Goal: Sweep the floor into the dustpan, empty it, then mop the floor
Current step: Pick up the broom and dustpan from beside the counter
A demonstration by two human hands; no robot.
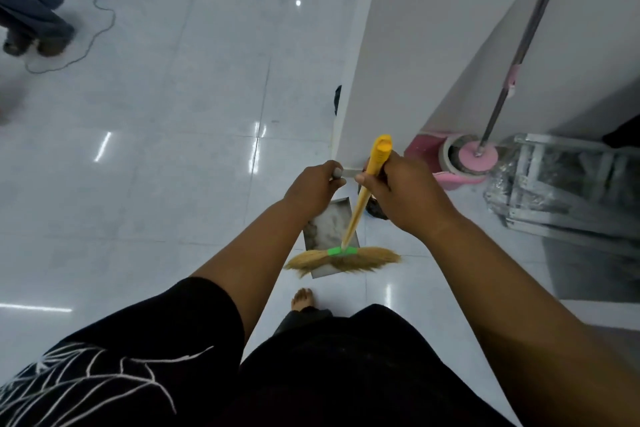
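Fingers of our right hand (398, 189) wrap tightly around the yellow broom (360, 211) handle, and our left hand (313, 185) is closed on the dustpan (329, 218) handle — the bristles lie across the dustpan's mouth on the white floor (173, 149), near the wall corner, with the pink mop (478, 152) behind.

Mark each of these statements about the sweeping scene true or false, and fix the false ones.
1. The right hand grips the yellow plastic broom handle. True.
2. The straw-coloured broom bristles lie at the open front edge of the grey metal dustpan. True.
3. The pink mop with the steel pole is held in the left hand. False: it stands in the pink spin bucket by the white wall; the left hand holds the dustpan's grey handle.
4. The dustpan is clean inside. False: greyish dust shows in it.
5. The person sweeping wears shoes. False: a bare foot shows.
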